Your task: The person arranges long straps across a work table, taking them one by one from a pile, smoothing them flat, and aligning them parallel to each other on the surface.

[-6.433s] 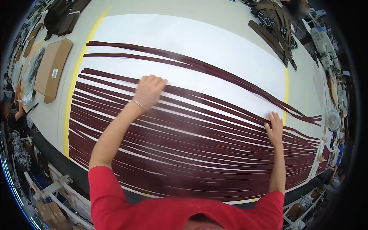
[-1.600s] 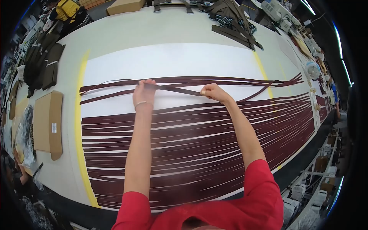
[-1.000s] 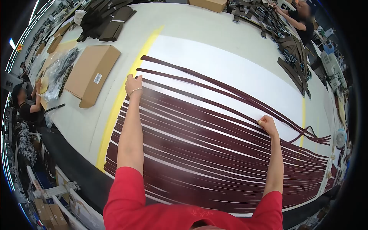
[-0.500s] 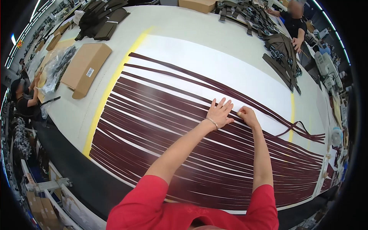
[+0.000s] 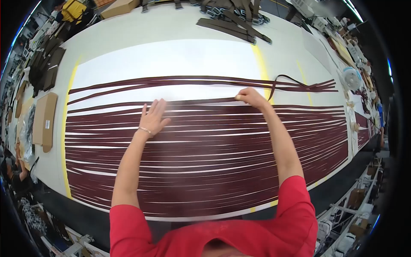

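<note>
Many long maroon strips [image 5: 205,158] lie side by side across a white sheet [image 5: 171,60] on the table. My left hand [image 5: 154,118] rests flat with fingers spread, over the upper strips left of centre. At the right of centre, my right hand [image 5: 250,98] pinches a maroon strip [image 5: 201,102] that runs leftward past my left fingertips. Beyond that strip lie a few separate maroon strips [image 5: 184,80], crossing one another near their right ends. One loop of strip [image 5: 287,77] rises beside them, to the right of my right hand.
Brown straps with metal buckles [image 5: 233,25] are heaped at the far edge. Dark folded fabric [image 5: 47,68] and a cardboard box [image 5: 45,122] stand on the left. Yellow tape [image 5: 65,145] borders the sheet. A person [image 5: 17,171] is at the lower left; a fan [image 5: 351,78] is at the right.
The view has turned. My left hand has moved left along the strip, away from my right hand, and stays spread. My right hand still pinches a strip. The loop beyond it stands wider.
</note>
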{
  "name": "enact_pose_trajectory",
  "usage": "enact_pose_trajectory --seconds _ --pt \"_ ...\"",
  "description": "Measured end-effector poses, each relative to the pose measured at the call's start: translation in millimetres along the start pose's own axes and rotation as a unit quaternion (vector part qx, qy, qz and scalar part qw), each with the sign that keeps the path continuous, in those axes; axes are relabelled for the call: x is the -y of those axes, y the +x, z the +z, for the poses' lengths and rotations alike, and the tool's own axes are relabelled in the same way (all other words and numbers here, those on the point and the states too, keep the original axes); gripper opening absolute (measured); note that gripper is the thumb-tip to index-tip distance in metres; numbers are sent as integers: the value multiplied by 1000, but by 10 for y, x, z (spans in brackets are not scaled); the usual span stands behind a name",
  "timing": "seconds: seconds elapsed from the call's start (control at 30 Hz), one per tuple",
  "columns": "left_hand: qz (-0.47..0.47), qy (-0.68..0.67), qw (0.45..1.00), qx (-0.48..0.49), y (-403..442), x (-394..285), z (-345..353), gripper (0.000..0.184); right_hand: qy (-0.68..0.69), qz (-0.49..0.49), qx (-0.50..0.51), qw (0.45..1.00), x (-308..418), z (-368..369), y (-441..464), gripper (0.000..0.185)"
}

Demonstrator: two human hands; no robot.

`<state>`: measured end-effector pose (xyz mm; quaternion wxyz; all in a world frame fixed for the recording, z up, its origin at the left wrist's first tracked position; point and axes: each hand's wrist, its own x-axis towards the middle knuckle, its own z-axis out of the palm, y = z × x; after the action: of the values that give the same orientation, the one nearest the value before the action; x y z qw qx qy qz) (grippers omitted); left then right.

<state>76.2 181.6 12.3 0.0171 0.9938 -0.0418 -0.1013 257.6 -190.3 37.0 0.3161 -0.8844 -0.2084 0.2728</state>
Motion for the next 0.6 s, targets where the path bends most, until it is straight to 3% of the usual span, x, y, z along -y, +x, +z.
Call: enact_pose_trajectory --seconds 0.1,0.17,0.3,0.4,0.43,0.47,0.6 --pt "5 9 1000 -12 4 39 89 68 25 81 -43 995 -671 -643 -319 26" --pt "10 11 999 -33 -1 36 99 69 -33 131 -67 988 -936 -887 -438 27" --pt "8 5 1000 -26 13 48 120 70 -100 138 -35 985 -1353 -834 -359 24" --pt "-11 37 998 -46 145 -203 -58 65 -121 92 -81 985 -1356 -783 -391 29" --pt "-19 46 997 -63 282 -418 -96 63 -116 91 -79 986 -1332 -770 -389 29" --pt "40 40 983 -172 496 -805 -85 60 -122 85 -72 986 -1377 -761 -356 31" --pt "152 -113 972 -141 1284 -2856 -280 71 -137 26 -59 988 -1160 -839 -447 34"
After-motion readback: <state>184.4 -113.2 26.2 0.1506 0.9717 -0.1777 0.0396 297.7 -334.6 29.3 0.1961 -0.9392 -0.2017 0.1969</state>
